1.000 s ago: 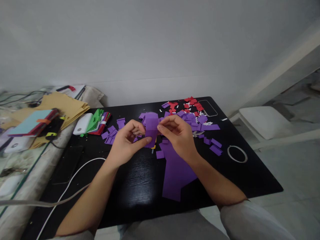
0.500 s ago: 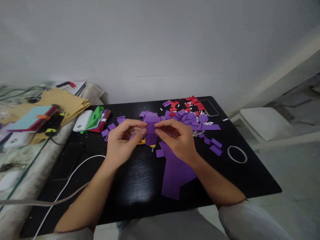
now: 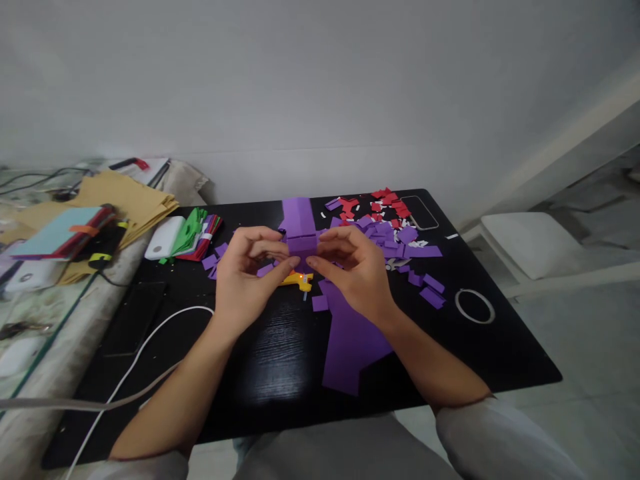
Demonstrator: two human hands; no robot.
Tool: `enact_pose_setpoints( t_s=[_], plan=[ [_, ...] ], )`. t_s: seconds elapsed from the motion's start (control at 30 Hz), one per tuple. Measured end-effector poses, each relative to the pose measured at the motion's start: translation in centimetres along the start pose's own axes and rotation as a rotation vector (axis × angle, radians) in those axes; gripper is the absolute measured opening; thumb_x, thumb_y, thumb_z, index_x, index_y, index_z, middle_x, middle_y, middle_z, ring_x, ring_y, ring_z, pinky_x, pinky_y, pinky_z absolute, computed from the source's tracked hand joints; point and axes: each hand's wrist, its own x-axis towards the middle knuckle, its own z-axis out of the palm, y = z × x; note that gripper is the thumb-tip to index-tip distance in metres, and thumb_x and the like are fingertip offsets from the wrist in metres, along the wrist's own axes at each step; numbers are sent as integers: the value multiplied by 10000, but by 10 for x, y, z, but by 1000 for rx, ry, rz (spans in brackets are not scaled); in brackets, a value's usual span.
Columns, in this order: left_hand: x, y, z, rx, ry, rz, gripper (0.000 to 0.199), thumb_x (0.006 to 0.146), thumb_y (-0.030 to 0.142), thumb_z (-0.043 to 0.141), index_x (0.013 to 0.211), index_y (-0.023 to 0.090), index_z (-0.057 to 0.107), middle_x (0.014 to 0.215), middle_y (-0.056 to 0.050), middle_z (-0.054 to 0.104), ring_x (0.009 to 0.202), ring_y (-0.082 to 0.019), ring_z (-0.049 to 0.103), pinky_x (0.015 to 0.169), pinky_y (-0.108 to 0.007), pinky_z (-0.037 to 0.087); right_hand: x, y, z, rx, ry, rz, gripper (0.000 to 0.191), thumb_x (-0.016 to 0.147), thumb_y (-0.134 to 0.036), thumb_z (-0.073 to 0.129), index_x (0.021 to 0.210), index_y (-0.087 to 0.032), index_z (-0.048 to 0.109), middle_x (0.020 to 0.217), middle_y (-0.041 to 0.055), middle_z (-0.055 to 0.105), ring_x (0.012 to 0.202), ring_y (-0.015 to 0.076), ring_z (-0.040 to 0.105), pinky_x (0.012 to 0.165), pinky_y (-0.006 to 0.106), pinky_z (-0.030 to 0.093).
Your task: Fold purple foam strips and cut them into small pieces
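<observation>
In the head view, with the purple paper strip (image 3: 301, 220) taken as the clock's centre, the left hand (image 3: 250, 272) gripped its near part from 9 o'clock and the right hand (image 3: 354, 275) from 3, fingers and thumbs closed on opposite edges. The two-sided pinch probably kept the creased paper level and steady, with its far end standing free toward 12. At 6 lay a yellow tool (image 3: 303, 283), partly hidden, seemingly kept close for easy reach. A larger purple sheet (image 3: 347, 347) spread toward 5, perhaps left near as stock.

The black desk (image 3: 270, 393) carried purple scraps (image 3: 395, 248) at 3, red scraps (image 3: 393, 200) at 2, a pale ring (image 3: 475, 307) near 4 and a green bundle (image 3: 189, 235) at 9. A plain grey wall (image 3: 320, 93) rose at 12; beyond the desk at 3 stood a white seat (image 3: 530, 245).
</observation>
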Motion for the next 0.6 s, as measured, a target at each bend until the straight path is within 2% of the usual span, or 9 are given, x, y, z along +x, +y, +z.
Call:
enact_pose_setpoints(
  t_s=[0.13,0.23,0.37,0.5,0.6],
  plan=[
    [1,2,0,11,-33,9,227,837,236,838,998,204,681,879,-11,740,767,-131,720,751,-261,602,2,0,-1,-15,-20,-7,261,773,-406,899,871,-243,720,868,6,740,828,179,728,821,363,647],
    [2,5,-4,60,-82,54,65,891,221,780,935,209,733,843,-2,728,693,-110,677,667,-235,573,4,-1,-3,58,-72,36,218,782,-400,889,868,-251,755,860,3,748,793,176,720,809,373,653],
    [4,9,-7,67,-74,76,32,885,213,781,906,220,759,784,10,726,639,-116,664,587,-235,550,6,-4,-7,143,-150,89,142,828,-379,846,871,-255,789,867,2,776,794,180,748,871,398,663],
    [2,8,-7,94,-75,67,22,904,236,768,886,223,769,765,5,732,608,-128,662,548,-250,541,6,-5,-8,217,-228,130,181,879,-436,795,942,-266,795,917,9,796,863,207,779,918,434,663],
    [0,3,-8,114,-73,93,26,912,216,754,919,227,777,792,3,744,621,-125,663,573,-251,549,7,-6,-8,231,-268,182,222,886,-466,790,987,-269,799,928,11,803,858,208,787,913,431,666]
  ],
)
